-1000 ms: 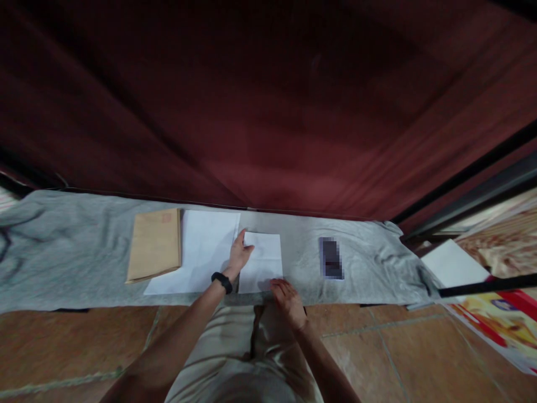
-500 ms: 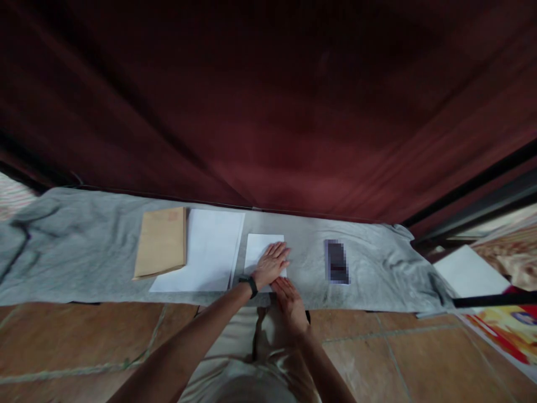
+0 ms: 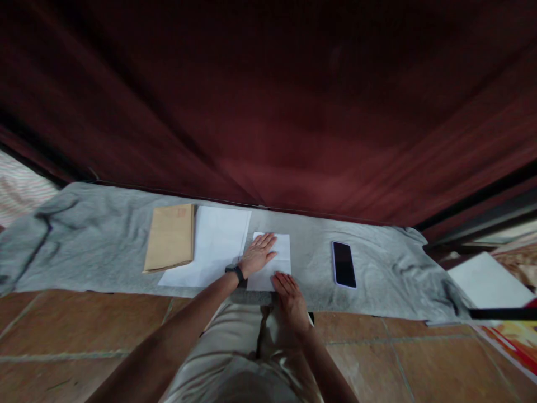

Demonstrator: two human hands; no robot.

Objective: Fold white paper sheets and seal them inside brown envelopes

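A small folded sheet of white paper (image 3: 282, 252) lies on the grey cloth in front of me. My left hand (image 3: 257, 254), with a dark watch on its wrist, rests flat on the paper's left half, fingers stretched out. At the paper's lower right corner is my right hand (image 3: 289, 294), its fingers extended and the tips on the paper's edge. To the left lies a stack of larger white sheets (image 3: 222, 240), partly under a pile of brown envelopes (image 3: 171, 235).
The grey cloth (image 3: 310, 235) covers a long, narrow surface against a dark red panel (image 3: 268, 123). A smartphone (image 3: 344, 265) lies to the right. A white sheet (image 3: 489, 280) and a colourful box or packet (image 3: 518, 341) stand at far right. Tiled floor (image 3: 364, 347) shows below.
My left hand has slid leftward across the small paper, uncovering its right half. My right hand stays near the lower right corner. The view has shifted slightly.
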